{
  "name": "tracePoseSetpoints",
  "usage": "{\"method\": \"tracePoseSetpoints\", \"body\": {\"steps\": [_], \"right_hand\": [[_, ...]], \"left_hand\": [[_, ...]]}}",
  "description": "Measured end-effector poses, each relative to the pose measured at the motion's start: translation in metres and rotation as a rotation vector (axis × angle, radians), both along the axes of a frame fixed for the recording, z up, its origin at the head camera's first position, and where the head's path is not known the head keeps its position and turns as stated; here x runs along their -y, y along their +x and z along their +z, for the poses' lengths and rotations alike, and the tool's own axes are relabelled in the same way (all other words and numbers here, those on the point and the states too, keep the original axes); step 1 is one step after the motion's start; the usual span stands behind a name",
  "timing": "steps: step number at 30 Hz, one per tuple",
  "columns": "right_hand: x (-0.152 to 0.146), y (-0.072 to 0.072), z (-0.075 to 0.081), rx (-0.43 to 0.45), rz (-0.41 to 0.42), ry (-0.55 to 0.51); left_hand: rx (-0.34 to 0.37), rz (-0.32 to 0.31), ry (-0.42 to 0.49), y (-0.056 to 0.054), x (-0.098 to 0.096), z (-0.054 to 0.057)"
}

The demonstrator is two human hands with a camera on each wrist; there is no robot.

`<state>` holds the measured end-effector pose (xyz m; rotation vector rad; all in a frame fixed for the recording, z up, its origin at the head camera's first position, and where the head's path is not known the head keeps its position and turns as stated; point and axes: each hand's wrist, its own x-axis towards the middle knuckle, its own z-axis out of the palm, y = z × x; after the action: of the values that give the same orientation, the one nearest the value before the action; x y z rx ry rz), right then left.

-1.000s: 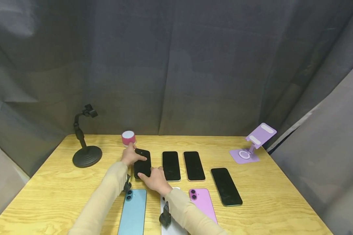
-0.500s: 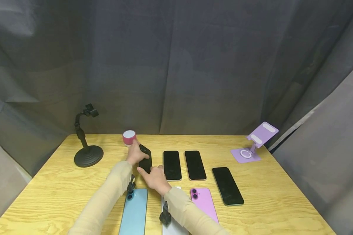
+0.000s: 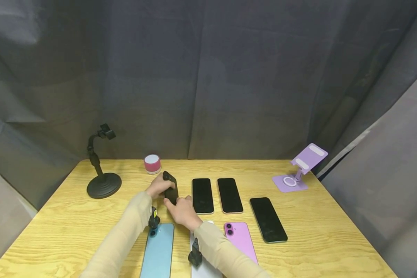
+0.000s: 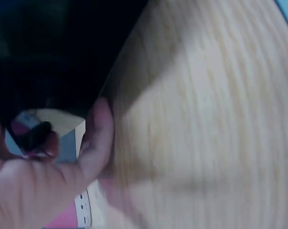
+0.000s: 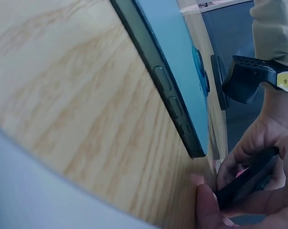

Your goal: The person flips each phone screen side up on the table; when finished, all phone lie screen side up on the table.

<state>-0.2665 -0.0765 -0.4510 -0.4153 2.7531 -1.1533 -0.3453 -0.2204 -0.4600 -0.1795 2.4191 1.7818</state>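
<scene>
A black phone is tipped up off the table, its far end raised. My left hand grips it by the far left side, thumb across the back and fingers under it. In the left wrist view, the phone's dark glossy screen faces the camera. At the near end, my right hand pinches the same phone between thumb and fingers. The right wrist view has both hands around the phone, beside a blue phone. Part of the phone is hidden behind the fingers.
Two dark-screened phones, one and another, lie right of the hands, a third further right. Pink and white phones lie nearer. Black stand, pink cylinder and purple stand stand around.
The black phone has gone from lying flat to being tilted up. My left hand has drawn away from the pink cylinder; my right hand has stayed nearly in place.
</scene>
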Motion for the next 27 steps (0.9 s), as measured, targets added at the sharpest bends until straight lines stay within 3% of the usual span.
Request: {"method": "tracePoseSetpoints", "body": {"steps": [4, 14, 18, 23, 27], "right_hand": [[-0.002, 0.0, 0.001, 0.002, 0.047, 0.017], [-0.01, -0.003, 0.001, -0.021, 0.195, 0.089], [-0.016, -0.005, 0.001, -0.039, 0.261, 0.078], [-0.024, -0.007, 0.001, 0.017, 0.333, -0.03], [-0.029, -0.007, 0.003, 0.071, 0.339, -0.1]], "left_hand": [[0.08, -0.001, 0.125, 0.002, 0.0, 0.004], [0.101, -0.114, 0.337, 0.004, 0.007, 0.009], [0.115, -0.152, 0.362, 0.006, 0.008, 0.009], [0.113, -0.166, 0.355, 0.007, 0.011, 0.006], [0.109, -0.183, 0.376, 0.007, 0.014, 0.005]]}}
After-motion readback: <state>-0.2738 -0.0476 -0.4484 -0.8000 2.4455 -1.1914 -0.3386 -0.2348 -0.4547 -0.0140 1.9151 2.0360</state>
